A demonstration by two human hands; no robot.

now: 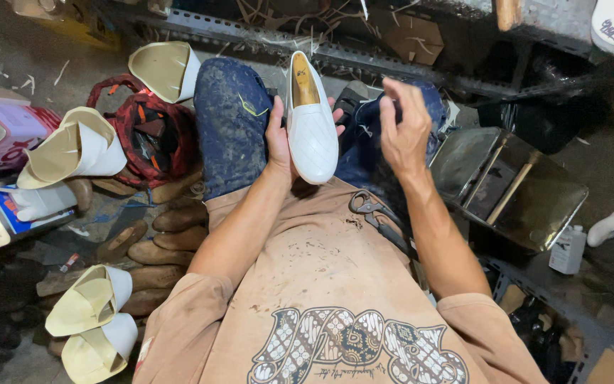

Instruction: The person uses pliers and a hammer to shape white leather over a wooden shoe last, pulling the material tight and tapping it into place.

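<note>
Head view: left hand (278, 146) fingers (338, 130) wrap white shoe (312, 135).

Left grip (278, 142) closed; right (403, 128) raised (loose)

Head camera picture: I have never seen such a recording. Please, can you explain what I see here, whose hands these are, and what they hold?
The camera sits on a person's head and looks down at their own lap. The left hand grips a white slip-on shoe with a wooden last inside. The right hand is raised beside it, fingers pinched; what it holds cannot be seen. Pincers rest on the shirt. On the floor to the left lie unfinished shoe uppers and wooden lasts; to the right stands a dark metal tray.
</note>
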